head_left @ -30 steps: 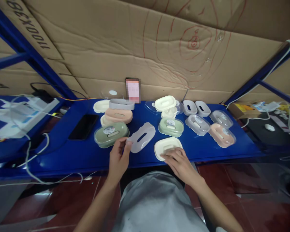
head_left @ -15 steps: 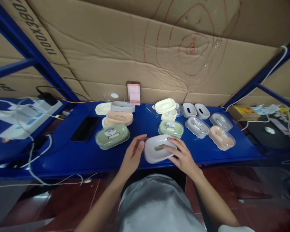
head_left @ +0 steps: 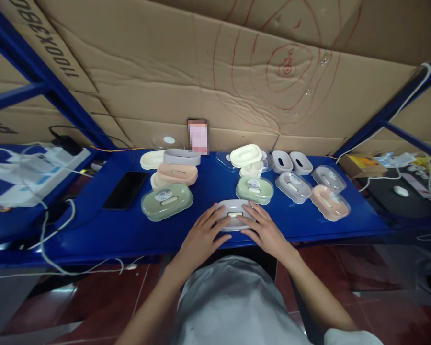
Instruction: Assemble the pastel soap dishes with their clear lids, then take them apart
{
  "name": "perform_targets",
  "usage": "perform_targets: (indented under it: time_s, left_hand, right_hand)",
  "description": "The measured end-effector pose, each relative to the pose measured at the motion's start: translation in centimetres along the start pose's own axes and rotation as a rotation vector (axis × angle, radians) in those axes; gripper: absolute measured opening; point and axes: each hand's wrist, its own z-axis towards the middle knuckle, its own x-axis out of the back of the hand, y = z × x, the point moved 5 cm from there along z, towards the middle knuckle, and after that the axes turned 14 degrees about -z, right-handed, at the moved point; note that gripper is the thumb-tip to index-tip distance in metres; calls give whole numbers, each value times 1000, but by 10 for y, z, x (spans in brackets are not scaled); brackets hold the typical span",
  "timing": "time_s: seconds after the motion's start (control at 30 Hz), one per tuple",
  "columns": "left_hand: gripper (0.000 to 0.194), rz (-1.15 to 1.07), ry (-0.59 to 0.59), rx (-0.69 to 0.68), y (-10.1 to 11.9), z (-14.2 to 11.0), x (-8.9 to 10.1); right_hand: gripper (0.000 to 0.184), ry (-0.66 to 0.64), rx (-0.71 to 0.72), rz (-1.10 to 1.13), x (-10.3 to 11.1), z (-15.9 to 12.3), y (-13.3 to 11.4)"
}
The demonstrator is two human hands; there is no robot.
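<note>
A cream soap dish under a clear lid (head_left: 233, 211) lies near the front edge of the blue shelf (head_left: 129, 230). My left hand (head_left: 201, 235) rests on its left side with the fingers spread flat over the lid. Over the right side lies my right hand (head_left: 264, 230), fingers stretched out and pressing on top. A green lidded dish (head_left: 254, 189) stands just behind it. To the left is a larger green lidded dish (head_left: 166, 200).
Several more soap dishes, pink (head_left: 329, 201), grey (head_left: 293, 185), cream (head_left: 246, 155), stand behind and to the right. A stack of pink and grey dishes (head_left: 177, 168) and a black phone (head_left: 125, 189) lie left. Cables and a white power strip (head_left: 36, 167) sit far left; cardboard backs the shelf.
My left hand carried the clear lid from the left onto the cream dish. Both hands then moved on top, and the lid now sits flat on the dish.
</note>
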Motion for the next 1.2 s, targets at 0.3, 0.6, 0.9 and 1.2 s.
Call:
perform_targets:
  time_s: [0.3, 0.6, 0.9, 1.2]
  left_hand:
    - [36, -54, 18, 61, 2, 0, 3]
    - [36, -96, 9, 87, 2, 0, 3]
    - [35, -144, 43, 93, 0, -2, 3]
    - [27, -469, 70, 259, -11, -5, 13]
  right_hand:
    - [43, 46, -371, -150, 46, 69, 135]
    - [101, -272, -557, -276, -2, 149, 170]
    - [90, -228, -592, -238, 20, 166, 164]
    - [71, 23, -27, 163, 40, 29, 31]
